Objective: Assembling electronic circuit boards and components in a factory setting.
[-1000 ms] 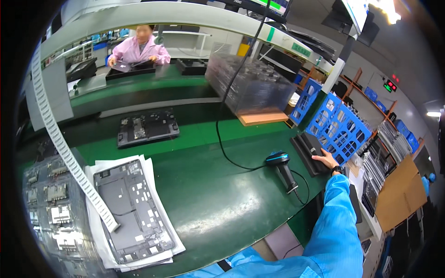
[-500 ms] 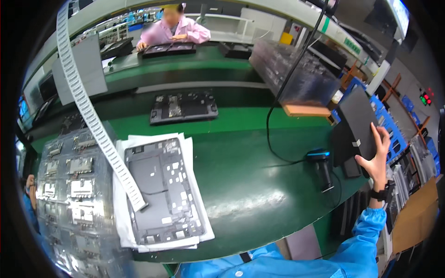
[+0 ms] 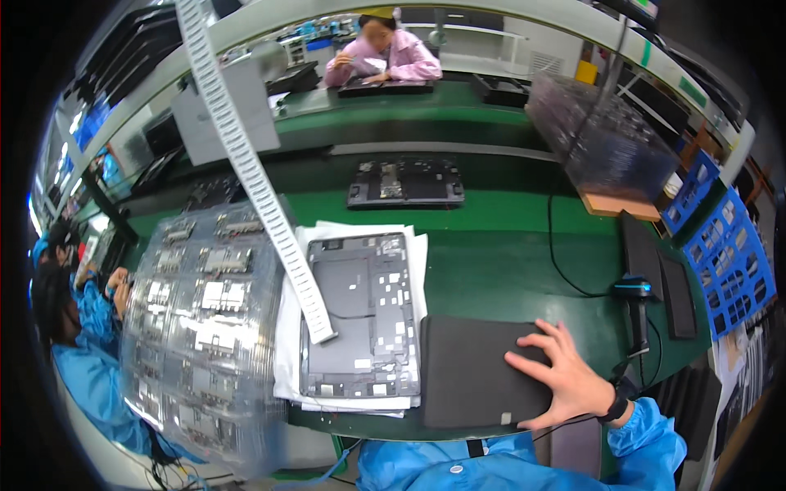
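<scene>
A flat dark panel [image 3: 475, 368] with a small pale square near one corner lies at the near edge of the green bench. My right hand [image 3: 569, 376] is over its right side, fingers spread and thumb by the near edge. Whether the fingertips press on the panel is hard to tell. Directly left of the panel, an opened device chassis [image 3: 385, 327] with several white stickers rests on white sheets [image 3: 286, 360]. A long white strip [image 3: 254, 172] with dark marks slants down, its lower end over the chassis. My left hand is out of view.
Stacked clear trays of metal parts [image 3: 201, 327] stand at left, with co-workers in blue beyond. A corded scanner [image 3: 637, 315] stands at right, near blue racks [image 3: 733, 262]. Another opened chassis [image 3: 405, 184] lies farther back. A person in pink [image 3: 385, 61] works opposite.
My right hand has brought the dark panel from the bench's right side leftward and down, beside the chassis. The fingers have spread over it. The whole view has shifted.
</scene>
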A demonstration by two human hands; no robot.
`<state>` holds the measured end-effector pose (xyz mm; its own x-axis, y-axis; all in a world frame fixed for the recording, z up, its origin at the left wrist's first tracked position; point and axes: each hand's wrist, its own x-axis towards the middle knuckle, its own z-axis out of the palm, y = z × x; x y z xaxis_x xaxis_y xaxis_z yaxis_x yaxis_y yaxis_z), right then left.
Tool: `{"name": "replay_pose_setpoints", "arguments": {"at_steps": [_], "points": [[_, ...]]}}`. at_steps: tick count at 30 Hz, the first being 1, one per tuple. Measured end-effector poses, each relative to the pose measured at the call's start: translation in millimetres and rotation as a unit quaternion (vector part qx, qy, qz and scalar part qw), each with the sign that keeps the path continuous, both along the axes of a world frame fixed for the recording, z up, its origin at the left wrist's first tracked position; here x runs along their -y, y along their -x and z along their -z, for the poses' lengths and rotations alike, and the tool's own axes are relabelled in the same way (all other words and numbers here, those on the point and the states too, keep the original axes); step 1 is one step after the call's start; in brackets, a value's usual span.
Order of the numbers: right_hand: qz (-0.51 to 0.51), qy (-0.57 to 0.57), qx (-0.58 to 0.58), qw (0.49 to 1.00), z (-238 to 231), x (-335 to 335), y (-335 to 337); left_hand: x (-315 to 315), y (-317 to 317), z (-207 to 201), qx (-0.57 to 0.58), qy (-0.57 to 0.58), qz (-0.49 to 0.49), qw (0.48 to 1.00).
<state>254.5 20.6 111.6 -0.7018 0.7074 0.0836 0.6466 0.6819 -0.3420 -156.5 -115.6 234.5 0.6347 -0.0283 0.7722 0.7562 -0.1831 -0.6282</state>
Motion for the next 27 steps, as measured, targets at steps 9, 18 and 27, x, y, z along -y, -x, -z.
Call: {"name": "replay_pose_setpoints", "arguments": {"at_steps": [9,18,27], "points": [[0.073,0.013,0.086,0.994,1.4,-28.4,-32.1,-62.6,20.1,37.6,0.206,0.503,-0.075,0.836],[0.063,0.046,0.09,0.993,-16.8,-41.5,-32.5,-100.7,-3.0,57.4,0.286,0.646,-0.094,0.702],[-0.065,0.172,-0.322,0.929,-42.3,-85.1,139.3,-162.0,7.4,77.6,0.508,0.732,-0.142,0.43]]}}
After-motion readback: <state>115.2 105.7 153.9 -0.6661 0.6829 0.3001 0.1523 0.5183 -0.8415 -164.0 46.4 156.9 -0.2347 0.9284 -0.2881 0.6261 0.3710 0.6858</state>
